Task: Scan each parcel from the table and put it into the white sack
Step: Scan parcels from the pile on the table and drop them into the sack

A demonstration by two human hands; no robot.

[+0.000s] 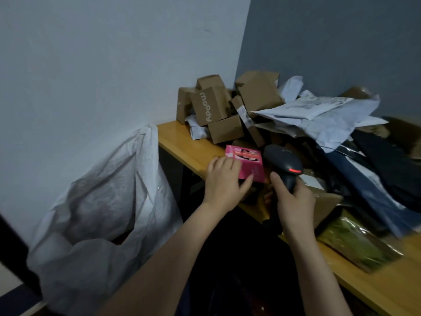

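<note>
A pink box lies near the front edge of the wooden table. My left hand grips its left side, fingers over the top and thumb on the near face. My right hand holds a black barcode scanner by its handle, just right of the pink box, with a red light glowing on its head. The white sack stands open on the floor to the left of the table, against the wall.
Brown cardboard boxes are piled at the table's far corner. White mailer bags and dark bags heap up on the right. A green-gold packet lies at the near right. A pale wall stands behind the sack.
</note>
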